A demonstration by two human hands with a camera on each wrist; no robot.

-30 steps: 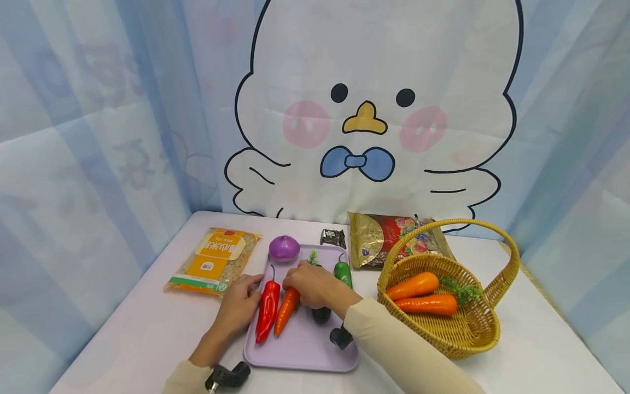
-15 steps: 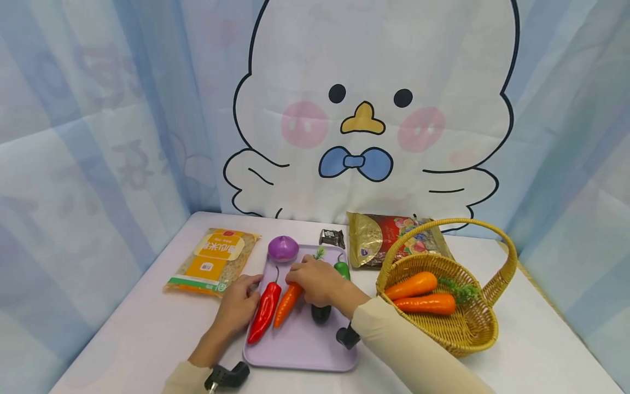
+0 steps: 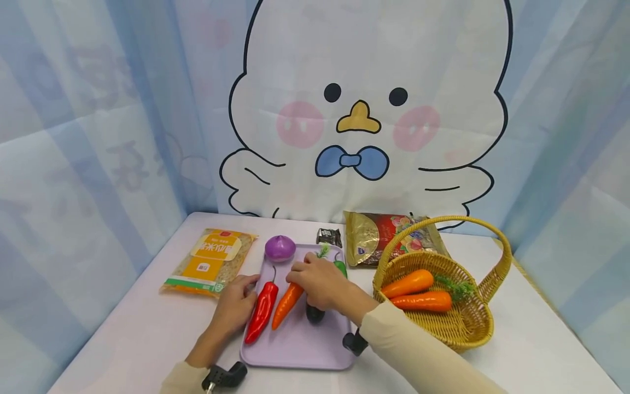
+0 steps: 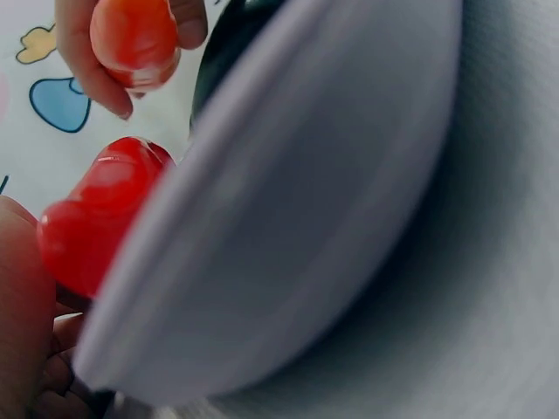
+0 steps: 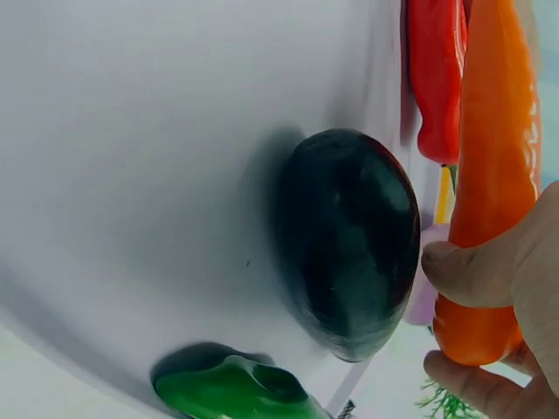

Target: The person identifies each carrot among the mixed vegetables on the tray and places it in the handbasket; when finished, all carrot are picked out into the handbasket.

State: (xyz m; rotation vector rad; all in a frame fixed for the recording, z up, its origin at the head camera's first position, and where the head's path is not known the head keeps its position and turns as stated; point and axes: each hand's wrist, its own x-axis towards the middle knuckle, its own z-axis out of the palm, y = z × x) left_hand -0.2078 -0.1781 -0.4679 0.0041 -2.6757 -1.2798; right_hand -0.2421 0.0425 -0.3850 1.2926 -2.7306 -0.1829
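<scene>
My right hand (image 3: 322,282) pinches an orange carrot (image 3: 287,303) near its leafy end, thumb on one side and fingers on the other in the right wrist view. The carrot slants over a lilac tray (image 3: 295,358). Left of it lies a red chili pepper (image 3: 262,313), its stem toward the back. Beside that pepper, my left hand (image 3: 236,303) rests at the tray's left edge, fingers loosely bent. A glossy dark oval vegetable (image 5: 349,244) lies on the tray, partly under my right hand in the head view. A green pepper (image 5: 236,388) is at the tray's right side.
A wicker basket (image 3: 462,323) with a tall handle stands at right, holding two carrots (image 3: 423,301). A purple onion (image 3: 280,249) sits at the tray's back left corner. Behind are a small dark packet (image 3: 328,237) and a gold-red bag (image 3: 364,241); a grain bag (image 3: 211,262) lies left.
My right hand has shifted slightly right with the carrot, which leans more. The red pepper has turned a little, its tip toward the left. My left hand stays at the tray edge.
</scene>
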